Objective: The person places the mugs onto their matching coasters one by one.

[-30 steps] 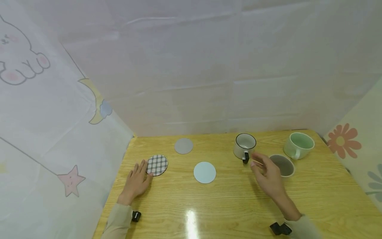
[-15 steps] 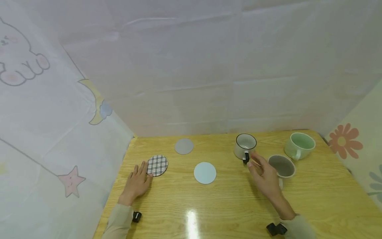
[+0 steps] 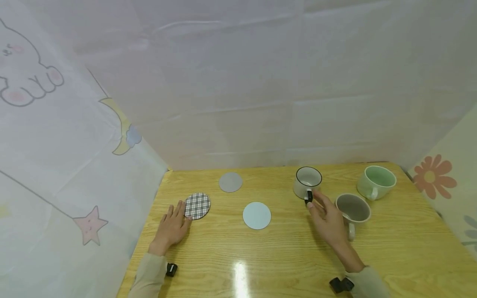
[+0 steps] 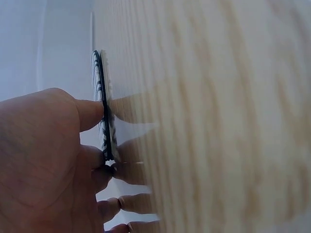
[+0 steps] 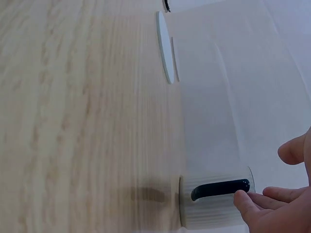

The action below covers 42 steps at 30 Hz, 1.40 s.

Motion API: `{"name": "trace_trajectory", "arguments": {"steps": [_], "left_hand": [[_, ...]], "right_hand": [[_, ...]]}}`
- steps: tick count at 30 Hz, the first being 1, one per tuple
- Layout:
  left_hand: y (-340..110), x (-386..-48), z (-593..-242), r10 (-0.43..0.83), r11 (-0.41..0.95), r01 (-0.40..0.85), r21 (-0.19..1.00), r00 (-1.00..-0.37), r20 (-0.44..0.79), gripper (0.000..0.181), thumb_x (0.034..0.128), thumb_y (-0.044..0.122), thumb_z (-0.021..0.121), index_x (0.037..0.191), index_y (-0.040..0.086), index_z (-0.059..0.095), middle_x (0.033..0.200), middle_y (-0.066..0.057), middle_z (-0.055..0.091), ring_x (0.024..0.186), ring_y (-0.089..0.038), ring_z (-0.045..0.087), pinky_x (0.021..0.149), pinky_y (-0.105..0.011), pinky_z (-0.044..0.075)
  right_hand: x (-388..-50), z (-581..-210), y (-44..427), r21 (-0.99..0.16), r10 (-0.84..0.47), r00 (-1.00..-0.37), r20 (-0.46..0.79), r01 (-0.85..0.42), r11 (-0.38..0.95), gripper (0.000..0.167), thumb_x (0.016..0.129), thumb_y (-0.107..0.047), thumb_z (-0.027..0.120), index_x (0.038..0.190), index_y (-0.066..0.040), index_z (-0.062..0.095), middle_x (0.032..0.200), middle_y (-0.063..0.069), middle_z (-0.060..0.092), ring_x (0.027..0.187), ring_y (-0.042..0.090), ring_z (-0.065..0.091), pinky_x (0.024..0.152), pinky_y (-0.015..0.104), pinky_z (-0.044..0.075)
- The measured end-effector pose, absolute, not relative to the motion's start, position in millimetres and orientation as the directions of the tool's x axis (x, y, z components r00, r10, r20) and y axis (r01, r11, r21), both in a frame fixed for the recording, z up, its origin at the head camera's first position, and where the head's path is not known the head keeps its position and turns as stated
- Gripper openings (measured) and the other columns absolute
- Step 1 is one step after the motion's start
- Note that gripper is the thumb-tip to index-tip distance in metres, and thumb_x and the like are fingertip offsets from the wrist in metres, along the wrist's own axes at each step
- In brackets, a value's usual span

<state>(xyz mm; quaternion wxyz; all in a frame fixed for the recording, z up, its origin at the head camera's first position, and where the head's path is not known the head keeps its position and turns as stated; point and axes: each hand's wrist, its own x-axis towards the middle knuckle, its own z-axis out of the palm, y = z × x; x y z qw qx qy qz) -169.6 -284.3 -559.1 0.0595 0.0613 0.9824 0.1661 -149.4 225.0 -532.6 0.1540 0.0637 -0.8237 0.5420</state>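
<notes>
My left hand (image 3: 171, 227) lies flat with spread fingers, its thumb and fingertips touching the edge of a round black-and-white plaid coaster (image 3: 197, 206); the left wrist view shows them at the coaster's rim (image 4: 105, 121). My right hand (image 3: 329, 223) is at a white mug (image 3: 302, 189) with a dark rim and black handle (image 5: 221, 188). One fingertip (image 5: 239, 196) lies close to the handle's top end, while another digit stands apart from it. Whether the fingers press on the handle I cannot tell. Just right of this hand stands a grey-beige mug (image 3: 353, 207), its handle facing me.
A pale green mug (image 3: 374, 184) stands at the back right. A grey round coaster (image 3: 230, 182) and a pale blue one (image 3: 257, 215) lie mid-table. White sheeting (image 3: 231, 91) walls the wooden table (image 3: 208, 256) at the back and sides.
My right hand has moved slightly left, bringing its fingers to the white mug's black handle and uncovering the grey-beige mug's handle. My left hand has stayed at the plaid coaster.
</notes>
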Motion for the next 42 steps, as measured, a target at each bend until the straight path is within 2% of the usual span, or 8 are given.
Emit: {"name": "trace_trajectory", "arguments": {"steps": [9, 16, 21, 28, 36, 39, 42], "left_hand": [[-283.7, -168.1, -551.8, 0.151, 0.937, 0.110, 0.331, -0.983, -0.102, 0.069, 0.1152, 0.031, 0.047, 0.166, -0.008, 0.021, 0.174, -0.029, 0.021, 0.158, -0.058, 0.015, 0.124, -0.077, 0.020], [-284.2, -167.8, -551.9, 0.155, 0.938, 0.115, 0.327, -0.983, -0.097, 0.070, 0.1150, 0.032, 0.048, 0.166, -0.007, 0.022, 0.174, -0.028, 0.021, 0.158, -0.058, 0.016, 0.124, -0.077, 0.021], [-284.1, -166.1, -551.4, 0.154, 0.941, 0.115, 0.317, -0.983, -0.098, 0.070, 0.1147, 0.031, 0.048, 0.166, -0.009, 0.023, 0.173, -0.029, 0.022, 0.158, -0.059, 0.017, 0.123, -0.077, 0.022], [-283.9, -166.7, -551.6, 0.151, 0.938, 0.108, 0.330, -0.983, -0.108, 0.070, 0.1148, 0.031, 0.048, 0.166, -0.009, 0.023, 0.173, -0.030, 0.021, 0.158, -0.059, 0.016, 0.124, -0.077, 0.021], [-284.2, -170.8, -552.5, 0.156, 0.938, 0.113, 0.328, -0.982, -0.109, 0.070, 0.1148, 0.032, 0.048, 0.166, -0.009, 0.022, 0.173, -0.029, 0.021, 0.158, -0.059, 0.016, 0.123, -0.077, 0.022], [-283.7, -170.8, -552.3, 0.155, 0.937, 0.111, 0.331, -0.982, -0.108, 0.070, 0.1149, 0.032, 0.047, 0.166, -0.009, 0.023, 0.173, -0.029, 0.021, 0.158, -0.059, 0.016, 0.124, -0.076, 0.022], [-283.9, -169.7, -552.3, 0.153, 0.936, 0.110, 0.335, -0.983, -0.105, 0.070, 0.1145, 0.031, 0.048, 0.166, -0.009, 0.023, 0.173, -0.029, 0.021, 0.158, -0.059, 0.016, 0.124, -0.077, 0.022]], "right_hand": [[-152.6, -541.5, 218.5, -0.888, 0.089, -0.941, 0.326, -0.272, 0.371, 0.053, 0.107, -0.004, 0.062, 0.154, 0.011, 0.045, 0.149, 0.036, 0.055, 0.130, 0.054, 0.060, 0.095, 0.003, 0.048], [-155.2, -548.4, 217.7, -0.910, 0.086, -0.962, 0.260, -0.214, 0.355, 0.054, 0.107, -0.003, 0.061, 0.155, 0.012, 0.041, 0.152, 0.037, 0.050, 0.132, 0.056, 0.058, 0.095, 0.000, 0.045], [-158.2, -548.4, 216.3, -0.917, 0.097, -0.970, 0.224, -0.176, 0.359, 0.053, 0.108, -0.007, 0.060, 0.154, 0.012, 0.042, 0.147, 0.037, 0.054, 0.133, 0.054, 0.059, 0.096, -0.001, 0.044], [-163.2, -551.8, 216.5, -0.917, 0.114, -0.974, 0.197, -0.143, 0.372, 0.048, 0.110, -0.012, 0.060, 0.151, 0.011, 0.048, 0.139, 0.032, 0.063, 0.128, 0.045, 0.063, 0.094, 0.000, 0.046], [-171.6, -558.0, 218.0, -0.914, 0.138, -0.980, 0.143, -0.077, 0.399, 0.038, 0.109, -0.015, 0.061, 0.140, 0.007, 0.060, 0.138, 0.031, 0.066, 0.124, 0.046, 0.068, 0.088, 0.003, 0.048], [-173.3, -559.1, 218.1, -0.899, 0.170, -0.978, 0.121, -0.036, 0.437, 0.033, 0.109, -0.019, 0.063, 0.133, 0.003, 0.066, 0.136, 0.028, 0.069, 0.118, 0.037, 0.072, 0.085, 0.005, 0.048], [-174.5, -559.7, 217.8, -0.880, 0.199, -0.973, 0.112, -0.005, 0.474, 0.030, 0.108, -0.022, 0.064, 0.128, -0.001, 0.070, 0.124, 0.023, 0.074, 0.102, 0.019, 0.072, 0.080, 0.009, 0.048]]}}
